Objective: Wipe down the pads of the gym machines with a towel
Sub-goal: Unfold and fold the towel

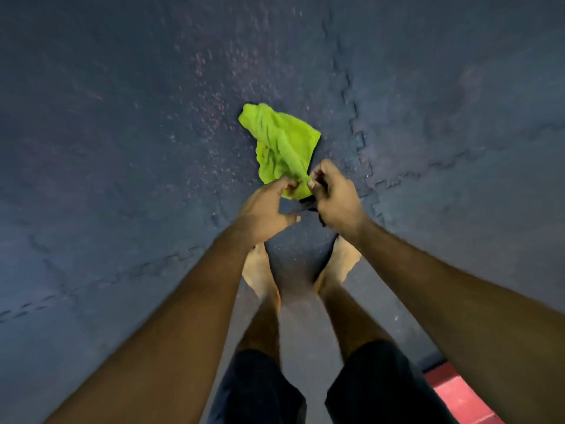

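towel (279,142): lime-green cloth, crumpled and creased, hanging loose above the floor. lower corner bunched and pinched between both hands; the rest fans out away from the body, edges folded over.

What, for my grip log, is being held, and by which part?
The green towel, pinched at its bunched lower end by both the left hand and right hand.

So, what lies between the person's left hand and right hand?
The bunched lower end of the crumpled lime-green cloth towel, seen in the head view. The right hand pinches it; the left hand holds it too.
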